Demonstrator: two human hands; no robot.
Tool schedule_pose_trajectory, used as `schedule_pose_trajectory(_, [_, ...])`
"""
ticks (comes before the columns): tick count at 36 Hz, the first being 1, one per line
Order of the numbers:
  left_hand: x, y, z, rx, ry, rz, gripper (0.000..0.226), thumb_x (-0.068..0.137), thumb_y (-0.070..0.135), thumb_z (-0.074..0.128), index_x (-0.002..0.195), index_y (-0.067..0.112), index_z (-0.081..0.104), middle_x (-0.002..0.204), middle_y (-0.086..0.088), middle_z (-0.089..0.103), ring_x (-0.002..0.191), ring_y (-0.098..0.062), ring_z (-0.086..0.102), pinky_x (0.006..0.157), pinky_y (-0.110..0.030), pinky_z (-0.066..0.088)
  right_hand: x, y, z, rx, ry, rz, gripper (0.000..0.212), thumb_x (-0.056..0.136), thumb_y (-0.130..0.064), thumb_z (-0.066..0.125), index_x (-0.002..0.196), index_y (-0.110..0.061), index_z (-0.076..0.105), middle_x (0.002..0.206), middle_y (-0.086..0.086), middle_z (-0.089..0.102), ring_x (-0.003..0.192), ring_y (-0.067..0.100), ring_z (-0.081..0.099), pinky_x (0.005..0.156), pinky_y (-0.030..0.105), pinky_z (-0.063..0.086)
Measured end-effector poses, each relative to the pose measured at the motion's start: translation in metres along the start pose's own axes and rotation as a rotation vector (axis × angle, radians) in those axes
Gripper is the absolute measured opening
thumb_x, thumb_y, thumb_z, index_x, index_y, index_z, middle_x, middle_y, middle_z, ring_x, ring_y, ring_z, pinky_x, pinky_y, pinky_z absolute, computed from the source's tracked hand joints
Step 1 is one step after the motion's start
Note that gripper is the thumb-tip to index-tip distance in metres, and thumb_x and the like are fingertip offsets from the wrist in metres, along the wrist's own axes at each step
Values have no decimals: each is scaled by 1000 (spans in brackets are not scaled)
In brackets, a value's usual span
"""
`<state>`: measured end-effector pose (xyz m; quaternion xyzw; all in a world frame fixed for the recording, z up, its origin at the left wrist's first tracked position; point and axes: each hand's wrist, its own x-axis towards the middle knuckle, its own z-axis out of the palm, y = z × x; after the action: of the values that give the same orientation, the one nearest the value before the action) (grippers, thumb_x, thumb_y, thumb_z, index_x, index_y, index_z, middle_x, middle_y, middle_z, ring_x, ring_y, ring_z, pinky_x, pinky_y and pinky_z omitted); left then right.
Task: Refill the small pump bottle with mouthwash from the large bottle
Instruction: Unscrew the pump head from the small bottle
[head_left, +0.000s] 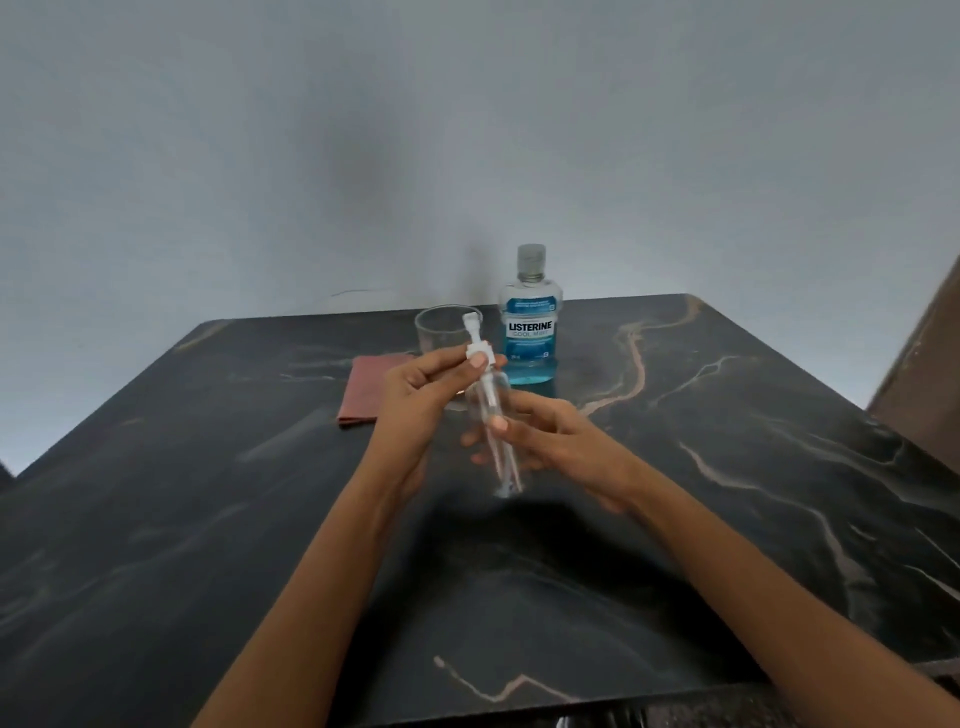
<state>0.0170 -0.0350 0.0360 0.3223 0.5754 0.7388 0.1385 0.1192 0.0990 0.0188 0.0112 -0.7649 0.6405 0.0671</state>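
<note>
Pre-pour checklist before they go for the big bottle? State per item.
1. Small pump bottle held: ok, right hand grips the body.
2. Pump head gripped: ok, left hand pinches it.
3. Pump fully unscrewed: cannot tell.
4. Small bottle empty: ok, looks clear.
5. Large mouthwash bottle upright: ok, but cap on: not ok for pouring.
6. Free hand: not ok.

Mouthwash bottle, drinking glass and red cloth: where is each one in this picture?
Mouthwash bottle (530, 332): head view, on its blue label.
Drinking glass (434, 332): head view, on its clear left wall.
Red cloth (366, 387): head view, on its folded middle.
</note>
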Motion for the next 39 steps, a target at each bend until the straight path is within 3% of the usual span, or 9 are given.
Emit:
schedule_pose_trajectory(5, [-2,-4,3,33,129,4,25,68,13,82,91,10,72,90,-5,77,88,-16,73,75,-21,55,2,4,0,-166,138,-44,75,68,-42,73,133,-13,48,120,2,65,107,13,64,98,42,50])
schedule_pose_trajectory(9, [0,2,4,31,64,-58,50,67,29,79,110,8,66,105,-7,74,100,-21,70,90,-37,54,0,4,-1,-90,104,-34,60,73,-41,70,128,-23,53,115,1,69,105,14,66,93,36,53])
schedule_pose_trajectory(11, [1,7,3,-26,29,-90,42,82,21,70,120,6,62,114,-12,71,107,-27,67,98,-44,50,-1,2,-1,-49,86,-43,49,77,-37,68,123,-28,56,112,0,71,103,15,67,88,31,55])
schedule_pose_trajectory(13, [1,8,2,-12,39,-70,32,90,11,61,121,7,61,113,-12,71,106,-25,68,95,-39,53,-2,0,-1,-41,92,-47,48,78,-34,68,124,-27,55,110,0,71,102,15,68,85,28,56])
schedule_pose_trajectory(17, [-1,4,2,18,100,-4,41,75,11,77,113,8,64,98,-4,76,91,-13,72,74,-17,55,-1,2,0,-60,138,-60,54,75,-33,71,124,-21,55,110,2,71,101,15,68,87,30,56])
schedule_pose_trajectory(22, [-1,6,6,56,23,-90,65,64,37,77,122,13,58,111,-3,72,104,-16,68,91,-32,54,2,3,2,-102,176,-88,50,72,-34,72,119,-26,55,110,1,71,101,10,67,86,24,54])
schedule_pose_trajectory(25, [-2,7,7,70,-65,-125,41,90,29,59,126,10,59,120,-6,69,114,-20,63,103,-43,46,3,4,1,-96,185,-98,54,73,-34,72,123,-20,56,112,-1,70,103,11,67,88,26,54])
schedule_pose_trajectory(33, [-2,1,9,15,100,-9,46,69,17,80,110,3,65,101,-8,75,96,-18,71,83,-27,56,6,10,-2,-260,236,-98,58,71,-41,75,122,-23,55,107,-5,68,98,7,66,85,25,55])
schedule_pose_trajectory(39, [-2,9,12,54,-20,-21,34,83,18,69,116,10,66,109,-3,74,104,-12,69,89,-25,55,8,10,-2,-248,245,-105,56,70,-43,76,118,-24,55,105,-2,69,96,8,68,87,31,56])
